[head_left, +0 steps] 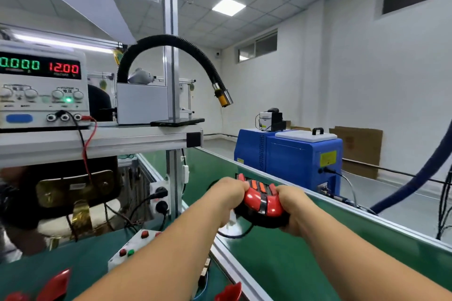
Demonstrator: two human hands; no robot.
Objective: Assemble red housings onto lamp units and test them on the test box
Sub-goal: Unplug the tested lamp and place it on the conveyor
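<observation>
Green belt surface (281, 266) stretches under the grip and past it, with a pale metal rail along its far edge. Beyond that rail, behind the grip, stands a blue machine (298, 156) with a black handle on its lid. Up and to the left of the grip, a power supply (41, 95) sits on a shelf, showing 0.000 in green and 12.00 in red; a red and a black lead hang from its sockets. A black ribbed hose (171, 43) arches above the grip, its nozzle pointing down. Below and left of the grip, partly behind the left forearm, lies the white test box (129, 250) with red and green buttons.

Both hands clasp the lamp unit (269, 222) over the belt; whether it rests on the belt cannot be told. The left hand (230, 194) curls round its left end, and the right hand (292, 209) curls round its right end. The red housing (261, 201) sits on the unit's black body between the hands, touching both. A dark cable (234, 235) loops out beneath the left hand. Well below the grip, a loose red shell (56, 284) lies at the left, and another shows further right.
</observation>
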